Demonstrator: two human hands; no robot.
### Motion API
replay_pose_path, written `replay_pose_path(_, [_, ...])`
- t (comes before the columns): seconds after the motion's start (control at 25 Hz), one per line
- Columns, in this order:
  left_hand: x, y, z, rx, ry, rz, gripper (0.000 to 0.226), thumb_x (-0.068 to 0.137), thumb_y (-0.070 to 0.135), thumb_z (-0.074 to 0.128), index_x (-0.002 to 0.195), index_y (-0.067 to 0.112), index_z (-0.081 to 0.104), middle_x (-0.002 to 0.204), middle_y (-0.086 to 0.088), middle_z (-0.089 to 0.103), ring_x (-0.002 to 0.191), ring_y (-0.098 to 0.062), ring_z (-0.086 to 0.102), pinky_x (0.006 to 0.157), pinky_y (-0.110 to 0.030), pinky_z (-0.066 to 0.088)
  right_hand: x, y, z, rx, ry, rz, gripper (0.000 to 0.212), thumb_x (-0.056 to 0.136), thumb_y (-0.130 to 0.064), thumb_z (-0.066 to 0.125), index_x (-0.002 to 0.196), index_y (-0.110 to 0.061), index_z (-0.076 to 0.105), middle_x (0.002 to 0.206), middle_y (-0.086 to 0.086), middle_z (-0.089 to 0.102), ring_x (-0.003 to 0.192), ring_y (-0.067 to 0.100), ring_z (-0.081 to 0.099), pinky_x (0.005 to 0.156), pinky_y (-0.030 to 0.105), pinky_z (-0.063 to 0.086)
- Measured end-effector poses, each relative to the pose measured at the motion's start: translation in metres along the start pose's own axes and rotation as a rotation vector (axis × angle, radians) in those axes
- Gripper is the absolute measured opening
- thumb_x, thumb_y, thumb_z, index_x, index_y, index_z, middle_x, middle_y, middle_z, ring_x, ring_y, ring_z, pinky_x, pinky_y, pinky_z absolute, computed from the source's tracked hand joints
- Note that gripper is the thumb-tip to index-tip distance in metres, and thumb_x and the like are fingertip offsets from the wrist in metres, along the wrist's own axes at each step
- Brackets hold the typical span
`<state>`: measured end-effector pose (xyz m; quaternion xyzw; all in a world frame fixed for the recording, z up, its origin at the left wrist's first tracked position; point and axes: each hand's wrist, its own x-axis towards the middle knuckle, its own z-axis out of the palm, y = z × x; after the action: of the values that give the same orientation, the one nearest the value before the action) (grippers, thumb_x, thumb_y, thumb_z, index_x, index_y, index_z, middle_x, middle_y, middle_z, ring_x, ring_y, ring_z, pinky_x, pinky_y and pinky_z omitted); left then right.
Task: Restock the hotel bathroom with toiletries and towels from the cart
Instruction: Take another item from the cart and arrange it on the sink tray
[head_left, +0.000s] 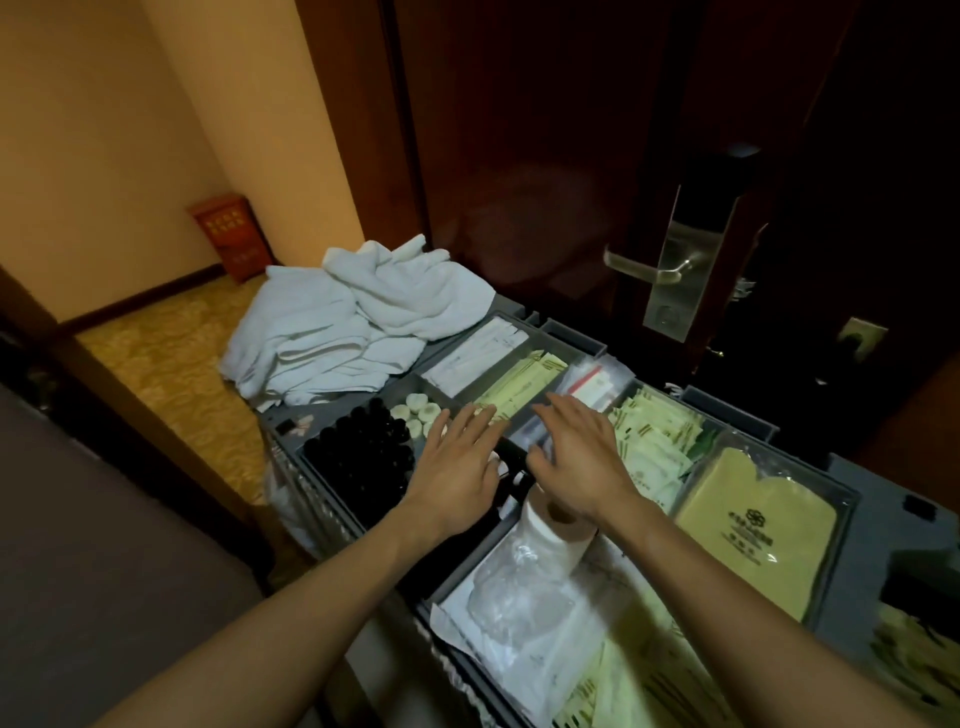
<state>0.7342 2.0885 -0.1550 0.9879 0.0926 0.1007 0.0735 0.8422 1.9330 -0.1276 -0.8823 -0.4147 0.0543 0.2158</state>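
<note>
Pretty dim in here, everything's got that warm yellowish cast. Well up and left of the left hand (457, 467) there's a plain cream wall (104, 130) with a dark wood baseboard (145, 293) along the bottom, and a little red-brown cabinet (234, 236) tucked in the corner. The floor out left of that hand is gold patterned carpet (171, 374). Straight past both hands is a dark wood door (519, 156), and up and right of the right hand (582, 457) sits a silver lock plate (675, 270) with a lever handle (641, 270).
</note>
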Motion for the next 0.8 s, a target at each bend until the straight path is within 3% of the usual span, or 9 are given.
replay_pose_path(0.2, [-0.002, -0.034, 0.004, 0.01, -0.03, -0.023, 0.052, 0.1, 0.027, 0.042, 0.151, 0.018, 0.038, 0.161, -0.001, 0.03, 0.15, -0.022, 0.019, 0.124, -0.041, -0.001, 0.022, -0.023, 0.019, -0.002, -0.054, -0.036, 0.058, 0.099, -0.035, 0.046, 0.153, -0.016, 0.034, 0.164, 0.007, 0.021, 0.152, 0.023, 0.01, 0.123, 0.043, 0.005])
replay_pose_path(0.36, [0.016, -0.09, 0.01, 0.006, -0.083, -0.054, 0.055, 0.098, 0.035, 0.029, 0.148, 0.017, 0.043, 0.157, -0.003, 0.039, 0.148, -0.025, 0.028, 0.122, -0.044, 0.005, 0.068, -0.037, 0.044, -0.046, -0.071, -0.022, 0.058, 0.099, -0.035, 0.046, 0.153, -0.017, 0.034, 0.164, 0.007, 0.023, 0.151, 0.022, 0.013, 0.12, 0.038, 0.007])
replay_pose_path(0.48, [0.037, -0.138, 0.019, -0.007, -0.146, -0.058, 0.048, 0.1, 0.028, 0.041, 0.146, 0.016, 0.045, 0.153, -0.003, 0.043, 0.146, -0.023, 0.03, 0.122, -0.044, 0.004, 0.105, -0.049, 0.068, -0.054, -0.108, 0.027, 0.058, 0.098, -0.034, 0.046, 0.152, -0.015, 0.035, 0.164, 0.008, 0.022, 0.151, 0.022, 0.013, 0.119, 0.038, 0.008])
replay_pose_path(0.64, [0.072, -0.173, 0.038, -0.085, -0.166, -0.011, 0.028, 0.093, 0.025, 0.052, 0.116, 0.017, 0.066, 0.116, -0.001, 0.067, 0.115, -0.023, 0.057, 0.113, -0.04, 0.022, 0.136, -0.054, 0.091, -0.056, -0.161, 0.111, 0.058, 0.096, -0.031, 0.047, 0.151, -0.014, 0.035, 0.163, 0.007, 0.024, 0.15, 0.021, 0.015, 0.119, 0.037, 0.009])
replay_pose_path(0.8, [0.087, -0.174, 0.065, -0.062, -0.303, 0.091, 0.034, 0.084, 0.038, 0.045, 0.1, 0.019, 0.068, 0.097, 0.0, 0.07, 0.099, -0.024, 0.062, 0.101, -0.037, 0.031, 0.144, -0.053, 0.105, -0.054, -0.182, 0.195, 0.059, 0.094, -0.03, 0.048, 0.151, -0.017, 0.036, 0.162, 0.008, 0.026, 0.15, 0.024, 0.016, 0.12, 0.041, 0.01])
